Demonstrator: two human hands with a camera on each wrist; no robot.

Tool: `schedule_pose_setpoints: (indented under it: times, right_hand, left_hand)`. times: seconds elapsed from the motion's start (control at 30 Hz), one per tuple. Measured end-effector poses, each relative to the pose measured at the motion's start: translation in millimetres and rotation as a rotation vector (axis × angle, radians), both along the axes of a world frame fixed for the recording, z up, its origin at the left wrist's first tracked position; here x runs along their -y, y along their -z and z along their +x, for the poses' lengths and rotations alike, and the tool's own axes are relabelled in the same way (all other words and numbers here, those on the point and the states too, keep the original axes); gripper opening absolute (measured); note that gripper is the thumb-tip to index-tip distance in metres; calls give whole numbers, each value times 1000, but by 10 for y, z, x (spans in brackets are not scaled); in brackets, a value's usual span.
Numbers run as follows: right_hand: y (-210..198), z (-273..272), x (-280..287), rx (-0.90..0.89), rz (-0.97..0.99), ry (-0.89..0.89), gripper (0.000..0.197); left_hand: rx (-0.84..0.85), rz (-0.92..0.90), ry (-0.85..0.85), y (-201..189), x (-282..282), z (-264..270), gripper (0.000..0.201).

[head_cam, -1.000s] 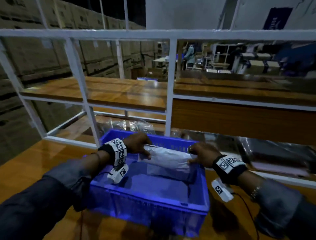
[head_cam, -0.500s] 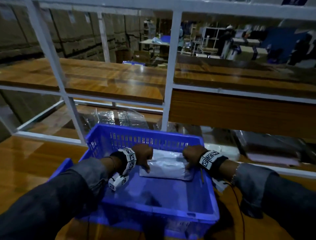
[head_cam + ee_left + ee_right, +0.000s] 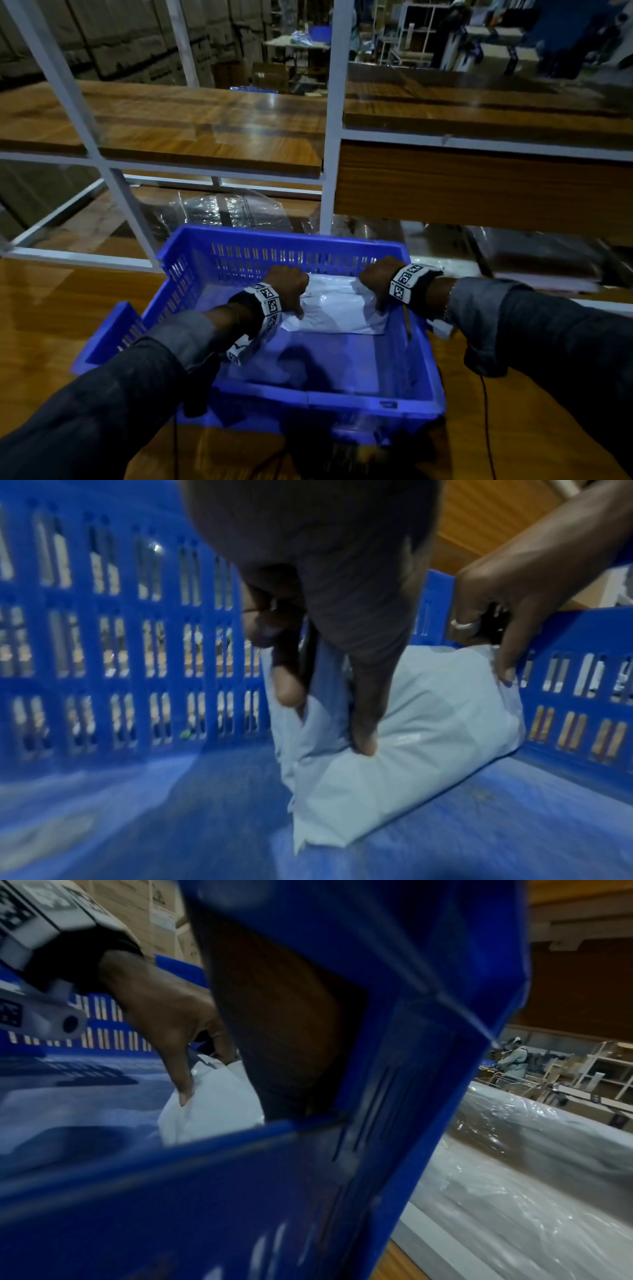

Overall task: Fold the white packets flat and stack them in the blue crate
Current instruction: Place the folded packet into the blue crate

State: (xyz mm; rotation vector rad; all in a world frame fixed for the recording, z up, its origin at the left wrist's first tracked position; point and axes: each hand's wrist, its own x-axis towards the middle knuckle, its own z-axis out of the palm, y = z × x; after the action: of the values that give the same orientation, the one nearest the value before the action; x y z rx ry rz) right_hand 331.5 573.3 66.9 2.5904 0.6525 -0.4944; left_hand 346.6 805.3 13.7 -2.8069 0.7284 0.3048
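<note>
A blue crate (image 3: pixel 411 407) fills the lower centre of the head view; inside, toward its far right corner, lies a white packet (image 3: pixel 337 310). The left hand (image 3: pixel 287 282) and right hand (image 3: pixel 376 277) each pinch an end, fingers curled. It looks soft, light and slick, best gripped at its ends.

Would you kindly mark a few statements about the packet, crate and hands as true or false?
1. The packet lies inside the crate. True.
2. Only the left hand touches the packet. False: the right hand holds its other end.
3. The packet sits against the crate's near wall. False: it lies by the far wall.
4. The crate stands on a wooden table. True.
</note>
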Motion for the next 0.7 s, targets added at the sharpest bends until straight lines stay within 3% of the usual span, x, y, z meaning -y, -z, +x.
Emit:
schedule_pose_setpoints:
  times: [0.17,0.37,0.47,0.6,0.7]
  right_hand:
    - [-92,-26,0,34,10,13,80]
    - [-324,-162,66,-12,127,72,49]
    - [-524,-248,157,19,291,76,46]
    - [-914,-557,320,90,552,72,50]
    - [-1155,-893,485,171,721,14,51]
  left_hand:
    - [-3,-4,-49,-223,-37,-104,65]
    - [2,-39,-93,-584,-41,-239,61]
    - [80,-174,-106,-745,-39,-303,66]
    - [180,-464,-75,-1074,34,-474,53]
    - [261,-642,-9,-1342,153,-773,54]
